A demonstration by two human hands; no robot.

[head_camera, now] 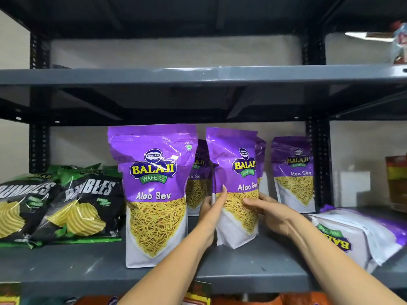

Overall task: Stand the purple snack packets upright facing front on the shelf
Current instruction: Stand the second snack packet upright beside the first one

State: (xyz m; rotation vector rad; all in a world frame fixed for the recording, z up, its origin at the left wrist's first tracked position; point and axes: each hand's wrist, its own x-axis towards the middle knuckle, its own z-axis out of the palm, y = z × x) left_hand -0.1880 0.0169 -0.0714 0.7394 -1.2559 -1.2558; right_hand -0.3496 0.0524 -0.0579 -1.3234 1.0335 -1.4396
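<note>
Both hands grip one purple Aloo Sev packet (236, 172) standing upright at the middle of the grey shelf (253, 263), turned slightly to the right. My left hand (212, 208) clasps its left edge and my right hand (266, 209) its right side. A second purple packet (154, 194) stands upright and faces front just to the left. Behind the gap between them another packet (199, 172) is partly hidden. One more packet (294, 172) stands at the back right. A pile of purple packets (356, 236) lies flat at the right.
Black and green Rumbles chip bags (66, 203) lie stacked at the shelf's left. An orange and red pack (396, 183) stands at the far right. Dark uprights (318, 161) frame the bay. Another shelf board (198, 74) runs overhead. Orange packets show on the shelf below.
</note>
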